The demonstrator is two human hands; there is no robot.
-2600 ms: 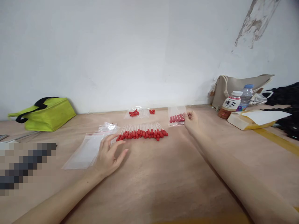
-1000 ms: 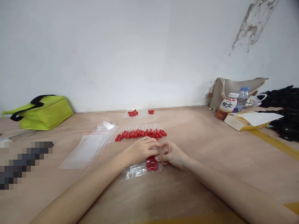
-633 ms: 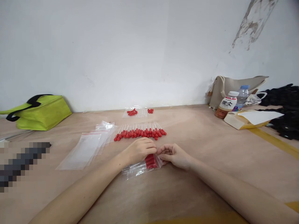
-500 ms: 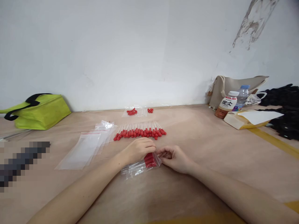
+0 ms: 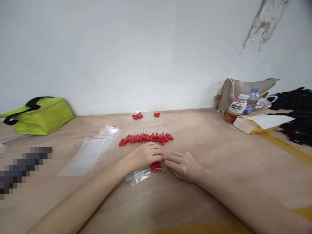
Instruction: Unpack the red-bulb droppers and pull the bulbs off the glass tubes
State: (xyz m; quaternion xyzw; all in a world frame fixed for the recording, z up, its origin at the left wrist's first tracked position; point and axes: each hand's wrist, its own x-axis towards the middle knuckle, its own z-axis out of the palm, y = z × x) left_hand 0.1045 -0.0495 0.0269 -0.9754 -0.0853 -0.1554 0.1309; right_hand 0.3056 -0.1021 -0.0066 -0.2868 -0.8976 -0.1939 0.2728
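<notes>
A clear zip-lock bag (image 5: 142, 175) lies on the table in front of me, holding several thin clear droppers with red rubber bulbs (image 5: 156, 167). My left hand (image 5: 146, 156) grips the bag's upper edge from above, fingers bent over it. At the bag's right end, my right hand (image 5: 182, 166) pinches the edge, its fingertips almost meeting those of the left. The exact grip is partly hidden by the fingers. Just beyond my hands lies a row of loose droppers (image 5: 146, 138), red bulbs toward me and clear tips pointing to the wall.
Flat zip-lock bags (image 5: 84, 157) lie overlapped on the left. Filled bags (image 5: 141, 116) rest near the wall. A lime-green bag (image 5: 45, 117) stands far left. At the right are a labelled bottle (image 5: 236, 109), a clear bottle (image 5: 253, 97), a beige bag (image 5: 243, 86) and black items (image 5: 297, 120).
The fingers of my right hand have closed in and moved slightly left along the bag's edge. My left hand stays nearly in place on the bag.
</notes>
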